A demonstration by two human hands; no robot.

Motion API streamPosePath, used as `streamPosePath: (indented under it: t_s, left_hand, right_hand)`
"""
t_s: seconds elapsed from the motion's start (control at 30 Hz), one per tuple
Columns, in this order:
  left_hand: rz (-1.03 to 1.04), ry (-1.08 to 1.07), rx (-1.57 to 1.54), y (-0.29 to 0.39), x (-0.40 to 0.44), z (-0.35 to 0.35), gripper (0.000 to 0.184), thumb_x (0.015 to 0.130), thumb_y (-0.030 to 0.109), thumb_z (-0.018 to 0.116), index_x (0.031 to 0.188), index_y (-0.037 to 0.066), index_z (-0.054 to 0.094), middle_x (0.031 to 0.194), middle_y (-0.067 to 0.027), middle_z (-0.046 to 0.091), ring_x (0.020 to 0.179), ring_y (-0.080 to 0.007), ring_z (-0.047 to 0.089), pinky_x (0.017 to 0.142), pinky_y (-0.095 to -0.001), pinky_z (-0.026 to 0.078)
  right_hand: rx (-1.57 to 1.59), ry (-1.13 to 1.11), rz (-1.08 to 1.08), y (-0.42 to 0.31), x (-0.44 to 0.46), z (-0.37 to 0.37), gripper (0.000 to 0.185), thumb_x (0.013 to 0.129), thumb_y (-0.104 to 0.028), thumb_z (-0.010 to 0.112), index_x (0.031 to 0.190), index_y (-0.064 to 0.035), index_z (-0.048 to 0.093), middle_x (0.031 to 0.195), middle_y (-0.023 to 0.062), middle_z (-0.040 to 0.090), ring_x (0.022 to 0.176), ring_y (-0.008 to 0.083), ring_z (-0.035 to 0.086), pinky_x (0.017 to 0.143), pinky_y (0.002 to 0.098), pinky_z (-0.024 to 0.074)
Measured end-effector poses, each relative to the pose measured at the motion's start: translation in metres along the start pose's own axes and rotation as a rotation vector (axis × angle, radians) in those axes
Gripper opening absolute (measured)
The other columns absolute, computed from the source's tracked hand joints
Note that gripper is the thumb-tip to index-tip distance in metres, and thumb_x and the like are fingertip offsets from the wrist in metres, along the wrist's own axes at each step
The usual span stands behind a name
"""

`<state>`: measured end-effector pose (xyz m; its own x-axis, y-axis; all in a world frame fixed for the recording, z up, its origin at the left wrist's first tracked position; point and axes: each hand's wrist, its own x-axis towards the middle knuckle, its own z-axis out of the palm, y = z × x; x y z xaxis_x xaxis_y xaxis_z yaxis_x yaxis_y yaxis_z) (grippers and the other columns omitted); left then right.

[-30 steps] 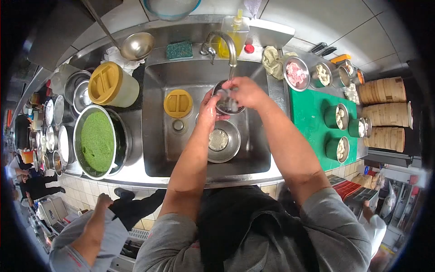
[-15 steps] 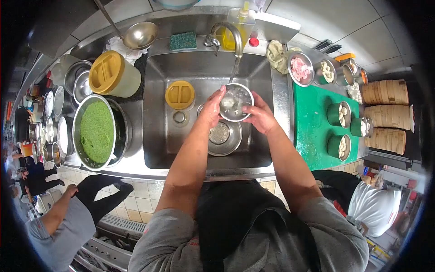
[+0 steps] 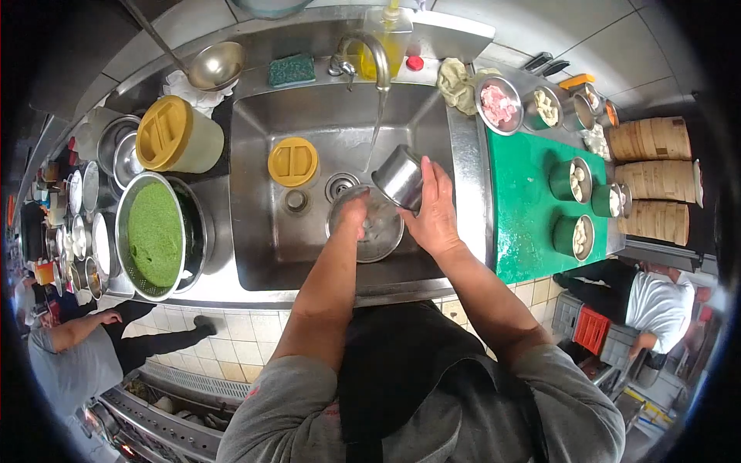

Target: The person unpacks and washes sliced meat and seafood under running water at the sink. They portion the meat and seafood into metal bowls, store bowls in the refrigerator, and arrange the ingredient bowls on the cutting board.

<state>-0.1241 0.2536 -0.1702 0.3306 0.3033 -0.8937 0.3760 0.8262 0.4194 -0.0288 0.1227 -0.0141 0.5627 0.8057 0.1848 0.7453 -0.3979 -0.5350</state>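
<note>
My right hand (image 3: pixel 435 208) grips a small metal cup (image 3: pixel 398 179), tipped on its side beside the running water of the faucet (image 3: pixel 372 50). Below it, a round metal bowl (image 3: pixel 382 248) sits in the sink (image 3: pixel 262 251) with something wet and pale inside that I cannot make out. My left hand (image 3: pixel 356 212) reaches down at the bowl's left side. Its fingers are mostly hidden, so whether they hold the rim or anything in the bowl does not show. A yellow lid (image 3: pixel 293 162) lies in the sink to the left.
Left of the sink stand a colander of green paste (image 3: pixel 154 235) and a yellow-lidded tub (image 3: pixel 179 139). On the right, several metal cups surround a green cutting board (image 3: pixel 513 208), near bamboo steamers (image 3: pixel 652 181). Co-workers are behind me on both sides.
The metal cup, held upright in both hands before, is now tilted in my right hand alone. My left hand has let go of it and dropped to the bowl.
</note>
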Motion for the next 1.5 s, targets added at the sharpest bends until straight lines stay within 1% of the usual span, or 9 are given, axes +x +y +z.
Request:
streamPosePath:
  t_s: [0.2, 0.27, 0.5, 0.6, 0.73, 0.97, 1.1, 1.23, 1.5]
  left_hand:
    - [0.131, -0.118, -0.038, 0.044, -0.025, 0.018, 0.065, 0.095, 0.048, 0.056, 0.146, 0.009, 0.041, 0.150, -0.0156, 0.040, 0.135, -0.0387, 0.038, 0.108, -0.0656, 0.026]
    - [0.186, -0.311, -0.206, 0.066, -0.035, 0.026, 0.058, 0.096, 0.046, 0.056, 0.141, 0.012, 0.046, 0.143, -0.0148, 0.048, 0.131, -0.0339, 0.044, 0.108, -0.0658, 0.025]
    - [0.794, -0.169, -0.310, 0.109, -0.054, 0.031, 0.034, 0.092, -0.002, 0.055, 0.126, 0.002, 0.059, 0.114, -0.0069, 0.064, 0.101, -0.0156, 0.060, 0.091, -0.0285, 0.047]
    - [0.888, -0.168, -0.416, 0.110, -0.051, 0.021, 0.035, 0.092, -0.005, 0.052, 0.126, 0.002, 0.058, 0.114, -0.0080, 0.065, 0.103, -0.0167, 0.060, 0.091, -0.0309, 0.048]
    - [0.825, -0.141, -0.432, 0.099, -0.037, 0.019, 0.034, 0.092, -0.005, 0.050, 0.124, 0.003, 0.057, 0.115, -0.0087, 0.065, 0.099, -0.0204, 0.063, 0.085, -0.0348, 0.052]
    - [0.676, -0.331, 0.327, 0.100, -0.036, 0.025, 0.044, 0.086, 0.009, 0.067, 0.129, -0.001, 0.060, 0.118, -0.0112, 0.067, 0.101, -0.0193, 0.063, 0.089, -0.0315, 0.049]
    - [0.752, -0.392, 0.648, 0.095, -0.006, 0.000, 0.053, 0.083, 0.007, 0.066, 0.134, 0.002, 0.056, 0.128, -0.0184, 0.063, 0.117, -0.0264, 0.060, 0.096, -0.0336, 0.047]
    - [0.634, 0.160, 0.957, 0.040, 0.062, -0.065, 0.060, 0.081, 0.025, 0.073, 0.134, 0.002, 0.056, 0.131, -0.0251, 0.059, 0.123, -0.0329, 0.057, 0.100, -0.0363, 0.046]
    - [0.150, 0.071, 0.991, -0.036, 0.089, -0.096, 0.046, 0.082, 0.028, 0.070, 0.114, -0.005, 0.064, 0.111, -0.0259, 0.067, 0.100, -0.0363, 0.067, 0.086, -0.0399, 0.053]
  right_hand:
    - [0.040, 0.115, 0.103, 0.011, 0.032, 0.012, 0.104, 0.069, -0.010, 0.086, 0.149, 0.0001, 0.021, 0.136, 0.0256, 0.041, 0.126, 0.0400, 0.042, 0.106, 0.0470, 0.0389]
    - [0.688, 0.064, 0.635, 0.034, 0.050, 0.035, 0.092, 0.077, -0.018, 0.082, 0.148, -0.0004, 0.025, 0.130, 0.0216, 0.049, 0.120, 0.0362, 0.050, 0.099, 0.0488, 0.0458]
    - [1.637, -0.156, 0.962, 0.028, 0.078, 0.029, 0.066, 0.086, -0.025, 0.074, 0.138, -0.0007, 0.039, 0.126, 0.0145, 0.055, 0.110, 0.0302, 0.060, 0.091, 0.0495, 0.0510]
    - [1.632, -0.180, 0.805, 0.017, 0.085, 0.032, 0.061, 0.085, -0.021, 0.074, 0.134, -0.0017, 0.044, 0.127, 0.0134, 0.054, 0.112, 0.0289, 0.059, 0.094, 0.0481, 0.0503]
    - [0.610, -0.007, 0.285, -0.003, 0.080, 0.028, 0.081, 0.074, -0.015, 0.083, 0.141, -0.0014, 0.039, 0.129, 0.0145, 0.053, 0.117, 0.0280, 0.055, 0.097, 0.0424, 0.0487]
    - [0.011, 0.144, -0.234, 0.000, 0.042, -0.030, 0.099, 0.061, -0.001, 0.080, 0.146, -0.0020, 0.030, 0.138, 0.0241, 0.042, 0.129, 0.0429, 0.039, 0.111, 0.0457, 0.0341]
    - [0.361, 0.287, 0.226, 0.081, 0.004, -0.046, 0.084, 0.077, -0.005, 0.071, 0.150, -0.0058, 0.029, 0.137, 0.0159, 0.047, 0.119, 0.0246, 0.051, 0.091, 0.0368, 0.0497]
    - [0.717, 0.379, 0.825, 0.095, -0.031, -0.122, 0.066, 0.088, -0.020, 0.063, 0.146, -0.0025, 0.038, 0.128, 0.0145, 0.056, 0.112, 0.0247, 0.057, 0.087, 0.0363, 0.0520]
    - [1.071, 0.544, 1.091, 0.153, -0.089, -0.164, 0.059, 0.095, -0.046, 0.056, 0.134, -0.0036, 0.045, 0.130, 0.0149, 0.054, 0.109, 0.0295, 0.061, 0.085, 0.0453, 0.0552]
